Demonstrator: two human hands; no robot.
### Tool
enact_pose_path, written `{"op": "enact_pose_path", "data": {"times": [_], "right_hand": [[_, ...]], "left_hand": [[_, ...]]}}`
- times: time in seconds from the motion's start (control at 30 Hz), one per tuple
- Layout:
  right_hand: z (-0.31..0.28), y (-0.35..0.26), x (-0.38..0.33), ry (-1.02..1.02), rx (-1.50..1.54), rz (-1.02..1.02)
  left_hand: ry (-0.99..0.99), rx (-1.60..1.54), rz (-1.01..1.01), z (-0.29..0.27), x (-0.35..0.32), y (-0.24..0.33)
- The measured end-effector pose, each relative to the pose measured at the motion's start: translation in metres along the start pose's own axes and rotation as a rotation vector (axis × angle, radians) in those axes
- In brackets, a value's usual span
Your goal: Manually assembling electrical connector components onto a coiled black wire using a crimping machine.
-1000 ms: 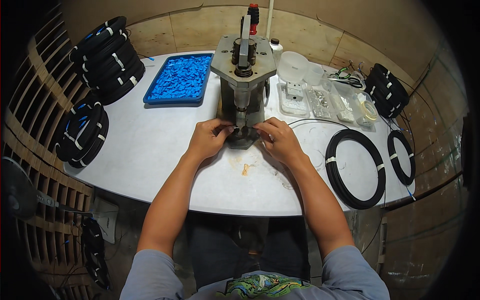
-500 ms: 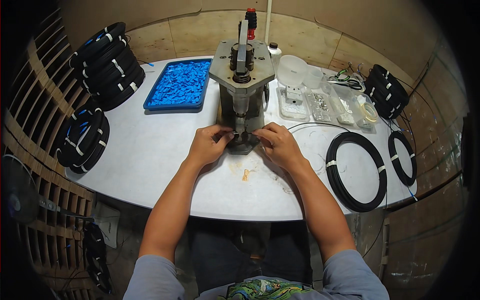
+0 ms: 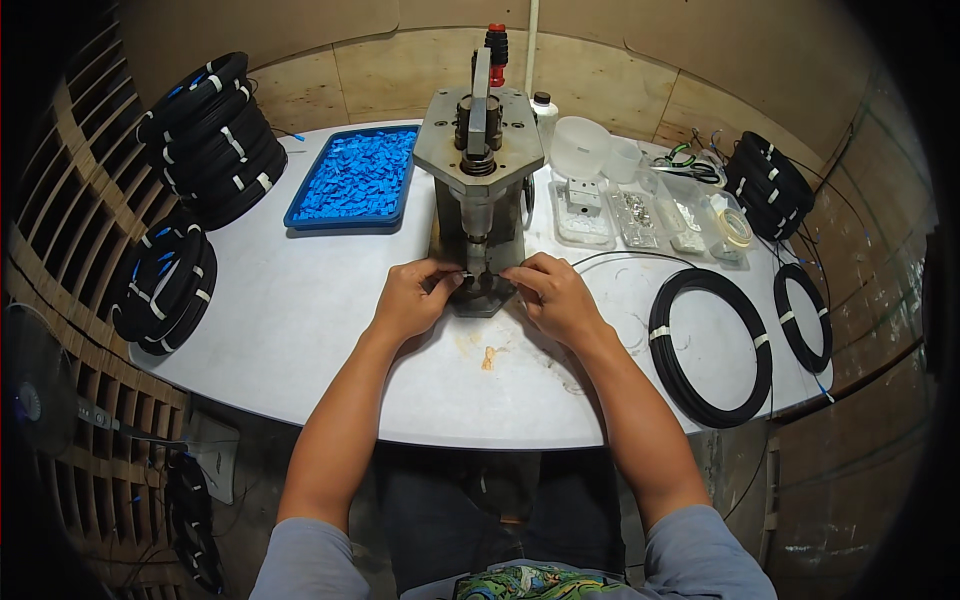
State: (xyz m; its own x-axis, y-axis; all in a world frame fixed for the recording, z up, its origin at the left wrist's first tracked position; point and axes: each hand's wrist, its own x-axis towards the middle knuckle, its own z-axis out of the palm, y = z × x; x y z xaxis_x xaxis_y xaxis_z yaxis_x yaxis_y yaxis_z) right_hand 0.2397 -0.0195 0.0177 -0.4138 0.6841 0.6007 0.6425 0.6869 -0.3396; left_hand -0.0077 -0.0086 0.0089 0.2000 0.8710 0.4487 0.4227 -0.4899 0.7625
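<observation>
A metal bench press (image 3: 478,160) stands upright in the middle of the table, its ram above a small base. At the left side of the ram's lower end, my left hand (image 3: 413,295) is closed in a pinch; what sits between thumb and finger is too small to name. My right hand (image 3: 556,295) pinches from the right side, its fingertips beside the ram. A thin black cable (image 3: 630,253) arcs from the large coil (image 3: 663,372) to behind my right hand and appears held in its fingers. The cable's tip is hidden at the press.
To the left are a blue tray (image 3: 296,222) of small blue parts and stacked black cable coils (image 3: 215,150). Clear boxes (image 3: 585,238) of small fittings, a white cup (image 3: 580,148) and scissors (image 3: 695,170) lie at the back right. Another coil (image 3: 803,320) rests at the right edge.
The whole view has shifted slightly. Both hands keep nearly the same pinch at the press, with no clear movement of the cable or the ram.
</observation>
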Motion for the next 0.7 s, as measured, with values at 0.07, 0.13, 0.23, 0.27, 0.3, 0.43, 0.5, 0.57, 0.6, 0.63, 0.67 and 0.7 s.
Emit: {"op": "enact_pose_path", "data": {"times": [0.07, 0.13, 0.23, 0.27, 0.3, 0.43, 0.5, 0.57, 0.6, 0.63, 0.67, 0.7], "right_hand": [[0.0002, 0.0004, 0.0001, 0.001, -0.017, -0.009], [-0.0004, -0.0007, 0.0000, 0.004, -0.012, -0.007], [-0.0005, -0.0005, -0.0003, 0.006, -0.015, -0.007], [-0.0004, -0.0001, -0.0004, 0.004, -0.021, -0.007], [-0.0002, -0.0001, -0.0004, 0.005, -0.022, -0.008], [-0.0003, -0.0003, -0.0004, -0.010, -0.006, 0.012], [-0.0005, -0.0002, -0.0003, -0.020, -0.009, 0.018], [-0.0002, -0.0001, -0.0003, -0.014, -0.001, 0.018], [-0.0001, -0.0002, -0.0003, -0.014, -0.003, 0.018], [0.0001, -0.0006, -0.0001, -0.012, -0.008, 0.014], [0.0002, -0.0008, 0.0000, -0.010, -0.014, 0.009], [0.0000, -0.0006, -0.0003, -0.009, -0.015, 0.008]], "left_hand": [[0.002, 0.008, 0.012, -0.0008, 0.0000, 0.0008], [0.004, 0.016, 0.025, -0.0010, 0.0001, 0.0009], [-0.012, 0.008, -0.005, -0.0004, 0.0005, 0.0007], [-0.007, 0.002, 0.004, -0.0002, 0.0002, 0.0014], [0.000, -0.005, 0.013, -0.0005, -0.0002, 0.0018], [-0.014, -0.010, -0.015, -0.0006, 0.0001, 0.0022], [0.001, 0.011, 0.008, -0.0006, -0.0002, 0.0034], [-0.003, 0.007, -0.001, -0.0016, -0.0001, 0.0038], [-0.008, 0.002, -0.010, -0.0017, 0.0001, 0.0038], [-0.007, 0.002, -0.008, -0.0018, 0.0000, 0.0043], [-0.006, -0.004, 0.000, -0.0021, -0.0005, 0.0049], [-0.004, -0.009, 0.007, -0.0020, -0.0007, 0.0054]]}}
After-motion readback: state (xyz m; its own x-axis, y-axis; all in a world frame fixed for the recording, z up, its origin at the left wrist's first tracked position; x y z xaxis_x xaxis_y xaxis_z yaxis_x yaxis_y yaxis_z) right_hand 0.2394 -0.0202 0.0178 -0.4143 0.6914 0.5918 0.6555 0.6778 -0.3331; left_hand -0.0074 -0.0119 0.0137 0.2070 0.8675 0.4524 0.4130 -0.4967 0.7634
